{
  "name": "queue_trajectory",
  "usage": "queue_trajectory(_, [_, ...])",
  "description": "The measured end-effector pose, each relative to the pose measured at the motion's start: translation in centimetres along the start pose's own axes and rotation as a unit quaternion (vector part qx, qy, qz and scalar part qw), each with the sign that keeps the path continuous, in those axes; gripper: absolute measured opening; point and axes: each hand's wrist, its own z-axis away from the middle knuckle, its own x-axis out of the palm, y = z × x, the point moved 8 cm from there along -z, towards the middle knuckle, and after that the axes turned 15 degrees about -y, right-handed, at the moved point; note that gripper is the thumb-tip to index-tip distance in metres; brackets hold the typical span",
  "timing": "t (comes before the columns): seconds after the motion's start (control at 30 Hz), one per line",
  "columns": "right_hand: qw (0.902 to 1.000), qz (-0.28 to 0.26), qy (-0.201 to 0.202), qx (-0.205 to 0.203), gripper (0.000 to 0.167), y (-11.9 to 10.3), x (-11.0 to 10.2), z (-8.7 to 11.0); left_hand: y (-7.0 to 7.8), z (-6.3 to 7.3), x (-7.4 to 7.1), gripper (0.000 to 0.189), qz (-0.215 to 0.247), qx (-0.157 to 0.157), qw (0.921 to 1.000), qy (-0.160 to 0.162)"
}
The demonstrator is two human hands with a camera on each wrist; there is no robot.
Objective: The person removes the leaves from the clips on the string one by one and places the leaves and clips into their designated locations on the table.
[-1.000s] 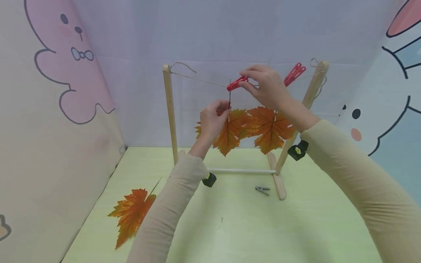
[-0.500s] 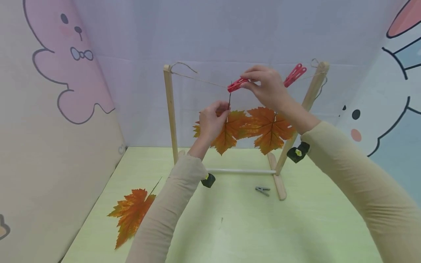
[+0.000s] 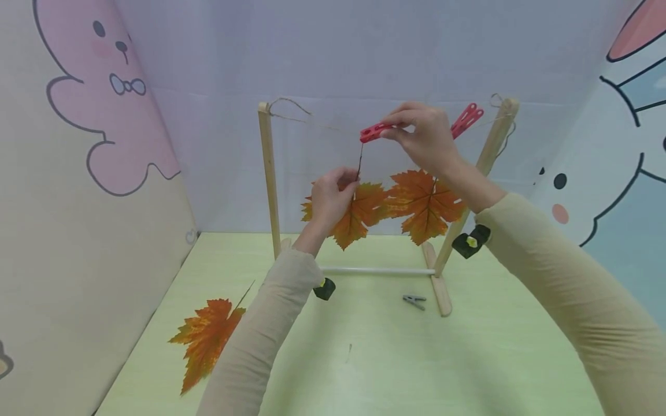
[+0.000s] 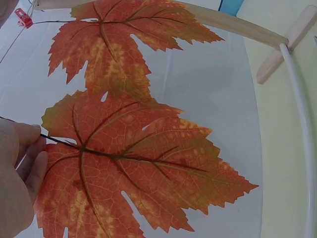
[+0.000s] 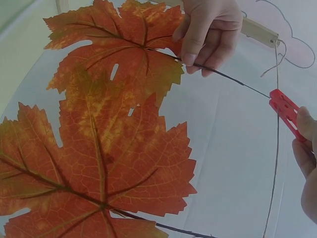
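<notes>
My left hand [image 3: 333, 196] pinches the dark stem of an orange artificial maple leaf [image 4: 143, 158], which hangs below the fingers. Above it, my right hand [image 3: 424, 136] holds a red clothespin [image 5: 287, 113] by its handle end, at the twine [image 5: 276, 168]. In the right wrist view the stem's thin tip reaches the clothespin's nose; whether it is clamped there I cannot tell. A second maple leaf [image 3: 429, 202] hangs to the right, overlapping the first, under another red clothespin [image 3: 466, 119] on the same twine.
The twine runs between two wooden posts [image 3: 269, 179], joined low down by a white rod [image 3: 380, 270]. On the pale green table lie a loose maple leaf [image 3: 210, 338] at the left and a grey clothespin [image 3: 414, 301] near the right foot [image 3: 442, 294] of the stand.
My left hand has moved slightly down and left with the leaf, so more stem shows below the clothespin. My right hand stays almost in place, still holding the red clothespin.
</notes>
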Motion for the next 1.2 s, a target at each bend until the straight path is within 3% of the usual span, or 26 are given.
queue_trajectory(0.17, [0.9995,-0.007,0.030,-0.001,0.018,-0.4,-0.6,0.2,-0.5,0.3,0.3,0.013,0.007,-0.006,0.9999,-0.013])
queue_trajectory(0.43, [0.9930,0.010,0.106,-0.051,0.017,-1.3,-1.8,0.6,-1.4,1.0,-0.1,0.011,0.013,-0.004,0.9998,-0.011])
queue_trajectory(0.7, [0.9927,0.029,0.103,-0.057,0.020,-1.5,-1.8,1.1,-2.9,1.5,-0.2,0.009,0.016,-0.011,0.9997,-0.011])
queue_trajectory(1.0, [0.9888,0.058,0.093,-0.102,0.035,-2.2,-1.5,2.0,-4.7,2.3,-0.9,0.011,0.014,-0.029,0.9993,-0.018])
queue_trajectory(1.2, [0.9900,0.054,0.082,-0.101,0.035,-2.1,-1.4,2.9,-5.5,3.0,-1.5,0.011,0.013,-0.039,0.9989,-0.022])
